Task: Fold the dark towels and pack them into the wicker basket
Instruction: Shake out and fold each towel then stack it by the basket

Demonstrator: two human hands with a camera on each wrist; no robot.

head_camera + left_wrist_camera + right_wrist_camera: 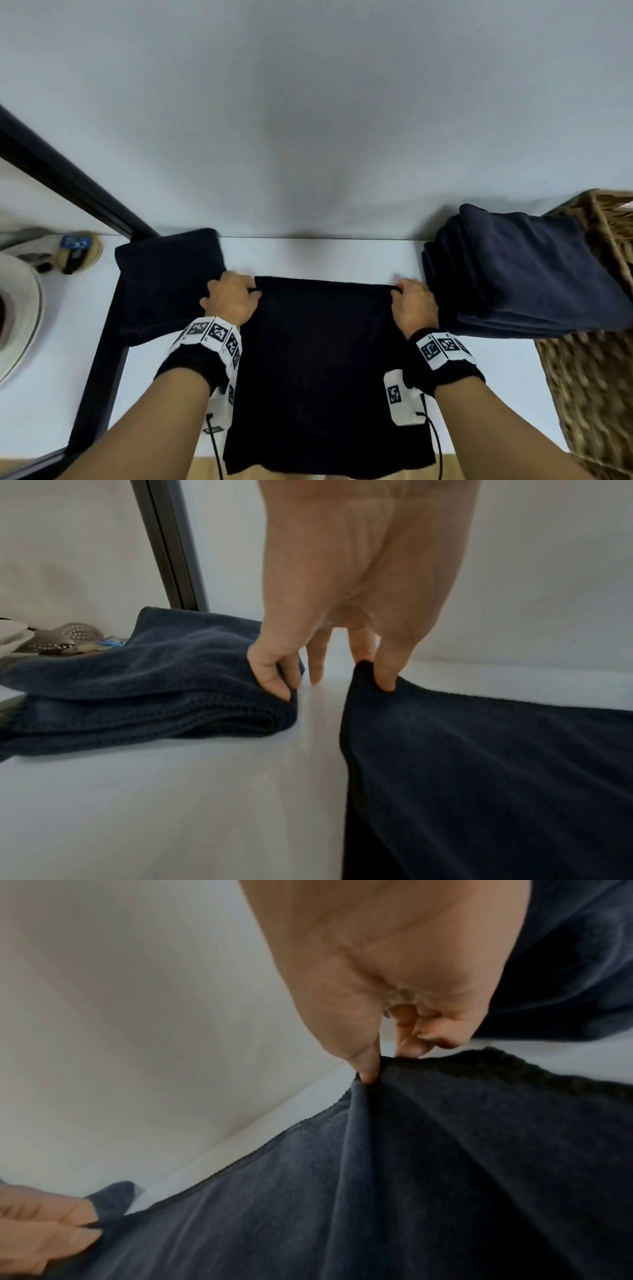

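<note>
- Looks like a home: white tabletop (308, 257) against a plain wall (308, 102)
- Wicker basket (596, 377), folded towels (520, 270)
- Strainer (73, 635), dishes (19, 318) at left

Both forearms reach forward; left hand (231, 296) and right hand (412, 301) pinch closed.

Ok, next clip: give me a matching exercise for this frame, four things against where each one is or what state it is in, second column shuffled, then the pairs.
Things
1. spread towel
2. folded towel stack
3. wicker basket
4. left towel pile

Places or states
A. at the table's right edge
B. lying by the table's far left corner
C. pinched at both far corners by the left hand and right hand
D. resting on the basket's left rim

Pairs: 1-C, 2-D, 3-A, 4-B
</note>
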